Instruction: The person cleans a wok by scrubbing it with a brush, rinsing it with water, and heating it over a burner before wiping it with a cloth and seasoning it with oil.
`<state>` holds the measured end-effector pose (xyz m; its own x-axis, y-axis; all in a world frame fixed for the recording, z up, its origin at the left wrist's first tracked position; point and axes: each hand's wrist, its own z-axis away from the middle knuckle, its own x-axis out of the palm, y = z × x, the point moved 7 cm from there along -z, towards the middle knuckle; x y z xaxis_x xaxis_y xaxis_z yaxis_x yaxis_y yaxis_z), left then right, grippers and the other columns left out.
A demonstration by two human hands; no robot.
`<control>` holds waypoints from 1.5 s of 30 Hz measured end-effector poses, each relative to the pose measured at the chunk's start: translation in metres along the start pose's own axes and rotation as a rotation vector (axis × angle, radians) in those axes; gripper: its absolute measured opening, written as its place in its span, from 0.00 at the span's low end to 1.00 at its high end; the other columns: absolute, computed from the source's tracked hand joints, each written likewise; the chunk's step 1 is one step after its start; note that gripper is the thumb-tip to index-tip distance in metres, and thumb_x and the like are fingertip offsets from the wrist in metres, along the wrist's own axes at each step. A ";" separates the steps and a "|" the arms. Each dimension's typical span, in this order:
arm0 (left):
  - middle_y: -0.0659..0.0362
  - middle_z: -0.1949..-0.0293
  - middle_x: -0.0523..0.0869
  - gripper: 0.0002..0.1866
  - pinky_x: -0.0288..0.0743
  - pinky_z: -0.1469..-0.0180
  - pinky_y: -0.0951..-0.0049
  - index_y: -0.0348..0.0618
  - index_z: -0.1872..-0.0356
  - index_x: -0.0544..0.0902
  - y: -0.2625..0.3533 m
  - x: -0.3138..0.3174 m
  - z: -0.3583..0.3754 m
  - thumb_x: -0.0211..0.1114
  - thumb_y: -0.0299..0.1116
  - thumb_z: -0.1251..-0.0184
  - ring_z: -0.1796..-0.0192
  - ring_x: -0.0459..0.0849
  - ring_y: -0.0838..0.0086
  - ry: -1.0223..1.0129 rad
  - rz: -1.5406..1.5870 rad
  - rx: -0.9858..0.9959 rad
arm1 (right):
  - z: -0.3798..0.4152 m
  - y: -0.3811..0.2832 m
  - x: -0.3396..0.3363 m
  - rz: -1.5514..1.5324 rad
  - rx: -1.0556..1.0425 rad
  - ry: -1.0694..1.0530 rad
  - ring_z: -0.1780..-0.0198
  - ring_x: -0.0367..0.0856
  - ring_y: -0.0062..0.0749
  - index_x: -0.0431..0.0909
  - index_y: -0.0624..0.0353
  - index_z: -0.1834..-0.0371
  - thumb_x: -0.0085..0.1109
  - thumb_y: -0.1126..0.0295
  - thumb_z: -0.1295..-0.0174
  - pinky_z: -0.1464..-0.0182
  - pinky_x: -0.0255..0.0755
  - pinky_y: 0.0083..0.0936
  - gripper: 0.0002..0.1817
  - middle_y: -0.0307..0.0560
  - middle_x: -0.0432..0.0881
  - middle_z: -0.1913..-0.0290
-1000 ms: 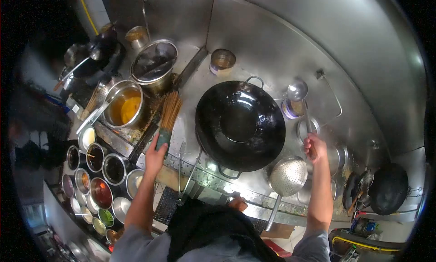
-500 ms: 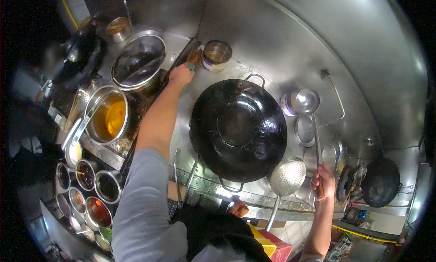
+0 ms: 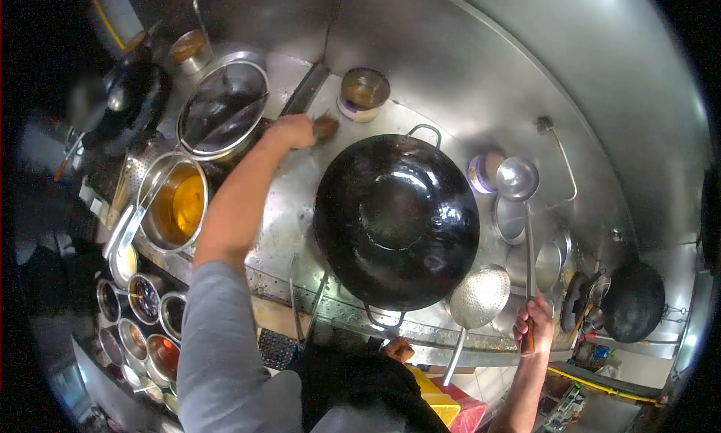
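My left hand (image 3: 295,130) is closed around a brush (image 3: 325,128) with brown bristles, over the steel counter beside the strainer pot. My right hand (image 3: 535,324) grips the handle of a steel ladle (image 3: 517,179), whose bowl is raised near a purple-and-white can (image 3: 482,173). Between my hands sits a large black wok (image 3: 396,223) with two loop handles; its inside looks dark and shiny. Just beyond the brush stands a round container (image 3: 364,91). A perforated skimmer (image 3: 480,295) rests at the wok's near right edge.
On the left are a pot of yellow oil (image 3: 186,204), a strainer over a pot (image 3: 223,108) and several sauce containers (image 3: 163,356). Another black wok (image 3: 633,301) hangs at the right. A yellow bin (image 3: 439,404) stands below the counter's edge.
My left hand with the brush has moved left and down, away from the round container. The ladle in my right hand is slightly lower and further right. The view has shifted a little.
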<state>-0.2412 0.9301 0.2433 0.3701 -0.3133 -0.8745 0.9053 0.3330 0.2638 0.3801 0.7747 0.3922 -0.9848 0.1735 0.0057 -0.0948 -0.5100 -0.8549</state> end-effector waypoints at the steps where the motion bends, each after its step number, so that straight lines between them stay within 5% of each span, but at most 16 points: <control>1: 0.43 0.47 0.85 0.21 0.76 0.41 0.57 0.39 0.50 0.85 0.008 -0.023 0.020 0.62 0.37 0.44 0.45 0.84 0.52 -0.080 -0.034 -0.007 | 0.002 0.000 -0.002 0.013 -0.015 0.018 0.86 0.68 0.23 0.50 0.62 0.23 0.57 0.68 0.35 0.88 0.64 0.20 0.38 0.41 0.72 0.76; 2: 0.43 0.47 0.84 0.21 0.76 0.40 0.59 0.34 0.53 0.86 0.013 -0.029 0.028 0.63 0.37 0.45 0.43 0.83 0.52 -0.167 -0.069 -0.016 | 0.007 0.002 -0.003 0.004 -0.014 0.028 0.86 0.68 0.23 0.50 0.62 0.23 0.57 0.68 0.35 0.88 0.64 0.20 0.38 0.41 0.72 0.76; 4: 0.43 0.50 0.86 0.20 0.79 0.45 0.53 0.42 0.51 0.87 0.004 -0.019 -0.010 0.60 0.39 0.42 0.48 0.86 0.50 -0.112 -0.344 0.103 | 0.015 -0.003 0.000 0.084 -0.052 0.007 0.86 0.68 0.23 0.53 0.63 0.25 0.56 0.70 0.36 0.88 0.65 0.19 0.36 0.40 0.71 0.77; 7: 0.42 0.50 0.86 0.19 0.79 0.46 0.52 0.39 0.54 0.87 0.000 -0.035 -0.036 0.61 0.39 0.42 0.48 0.86 0.49 0.158 -0.041 -0.040 | 0.017 0.000 0.001 0.066 -0.067 0.052 0.86 0.68 0.22 0.56 0.64 0.26 0.54 0.71 0.36 0.87 0.64 0.19 0.35 0.40 0.71 0.77; 10: 0.43 0.46 0.84 0.20 0.76 0.41 0.57 0.36 0.50 0.85 -0.027 0.034 -0.087 0.59 0.33 0.41 0.43 0.83 0.51 0.190 0.146 -0.129 | 0.009 0.009 -0.013 0.143 -0.099 0.091 0.85 0.67 0.21 0.55 0.64 0.25 0.53 0.73 0.36 0.86 0.63 0.17 0.35 0.39 0.71 0.77; 16: 0.42 0.55 0.87 0.19 0.80 0.45 0.54 0.36 0.56 0.86 -0.030 0.077 0.020 0.66 0.39 0.46 0.51 0.86 0.49 0.001 -0.102 0.042 | 0.027 0.014 -0.040 0.121 -0.096 0.161 0.85 0.66 0.20 0.54 0.60 0.23 0.51 0.74 0.35 0.85 0.61 0.15 0.36 0.38 0.70 0.77; 22: 0.43 0.59 0.88 0.16 0.81 0.49 0.55 0.36 0.61 0.88 -0.004 0.009 0.071 0.61 0.36 0.43 0.53 0.88 0.51 -0.027 -0.293 0.199 | 0.043 0.028 -0.108 0.320 -0.246 0.251 0.83 0.66 0.16 0.56 0.62 0.24 0.50 0.76 0.34 0.83 0.63 0.15 0.33 0.34 0.69 0.75; 26: 0.45 0.47 0.85 0.20 0.78 0.44 0.54 0.43 0.47 0.84 0.000 0.023 0.005 0.60 0.37 0.40 0.45 0.84 0.51 0.042 -0.059 0.108 | 0.047 0.052 -0.154 0.519 -0.329 0.381 0.81 0.67 0.15 0.58 0.61 0.24 0.51 0.79 0.35 0.81 0.63 0.16 0.33 0.34 0.74 0.71; 28: 0.47 0.50 0.86 0.28 0.82 0.50 0.54 0.58 0.37 0.79 -0.015 0.061 -0.038 0.64 0.41 0.43 0.51 0.87 0.52 0.122 -0.060 0.138 | 0.053 0.059 -0.177 0.771 -0.330 0.607 0.81 0.66 0.15 0.58 0.60 0.24 0.51 0.80 0.36 0.82 0.62 0.17 0.35 0.34 0.72 0.72; 29: 0.48 0.51 0.86 0.27 0.85 0.60 0.57 0.57 0.37 0.78 -0.007 0.042 0.003 0.63 0.40 0.42 0.55 0.87 0.56 -0.003 0.247 -0.027 | 0.051 0.069 -0.197 0.692 -0.301 0.601 0.76 0.76 0.24 0.58 0.58 0.23 0.51 0.81 0.37 0.76 0.71 0.22 0.36 0.39 0.80 0.66; 34: 0.47 0.54 0.86 0.26 0.84 0.71 0.58 0.51 0.39 0.79 -0.013 0.024 0.056 0.64 0.38 0.42 0.64 0.87 0.56 -0.318 0.040 -0.044 | 0.038 0.122 -0.291 1.177 -0.198 0.787 0.51 0.86 0.51 0.58 0.57 0.24 0.54 0.78 0.42 0.52 0.78 0.39 0.39 0.60 0.82 0.43; 36: 0.46 0.53 0.86 0.27 0.85 0.67 0.57 0.45 0.40 0.79 -0.014 0.013 0.077 0.62 0.39 0.42 0.65 0.87 0.53 -0.355 -0.211 -0.006 | 0.036 0.145 -0.314 1.358 -0.169 0.974 0.63 0.86 0.56 0.65 0.58 0.28 0.49 0.68 0.39 0.62 0.77 0.46 0.32 0.66 0.85 0.59; 38: 0.45 0.54 0.87 0.27 0.85 0.61 0.57 0.41 0.41 0.80 -0.029 0.033 0.076 0.61 0.41 0.42 0.64 0.88 0.53 -0.317 -0.326 0.088 | 0.040 0.154 -0.305 1.413 -0.083 0.946 0.55 0.83 0.64 0.65 0.55 0.28 0.49 0.65 0.39 0.55 0.76 0.51 0.32 0.68 0.84 0.55; 40: 0.44 0.48 0.85 0.25 0.80 0.45 0.59 0.37 0.46 0.83 -0.036 0.027 0.096 0.64 0.37 0.45 0.49 0.86 0.53 0.013 -0.022 -0.017 | 0.025 0.177 -0.317 1.381 -0.073 0.919 0.53 0.83 0.64 0.67 0.55 0.29 0.50 0.64 0.37 0.54 0.75 0.51 0.30 0.67 0.84 0.55; 41: 0.47 0.42 0.82 0.28 0.73 0.36 0.61 0.41 0.40 0.80 -0.041 0.043 0.102 0.63 0.38 0.44 0.39 0.81 0.56 -0.123 -0.145 -0.080 | 0.021 0.182 -0.316 1.469 -0.135 0.948 0.64 0.86 0.57 0.72 0.58 0.36 0.51 0.65 0.36 0.64 0.77 0.48 0.24 0.62 0.86 0.61; 45: 0.49 0.37 0.79 0.28 0.71 0.33 0.64 0.42 0.38 0.79 -0.041 0.060 0.170 0.60 0.38 0.42 0.36 0.78 0.57 -0.160 -0.032 -0.124 | 0.006 0.213 -0.347 1.090 -0.224 0.872 0.77 0.83 0.42 0.72 0.58 0.42 0.54 0.66 0.36 0.75 0.75 0.39 0.19 0.52 0.84 0.70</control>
<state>-0.2202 0.7464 0.2494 0.3786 -0.4598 -0.8033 0.8883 0.4242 0.1758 0.7010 0.6005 0.2115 -0.1357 0.2848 -0.9489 0.7499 -0.5964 -0.2862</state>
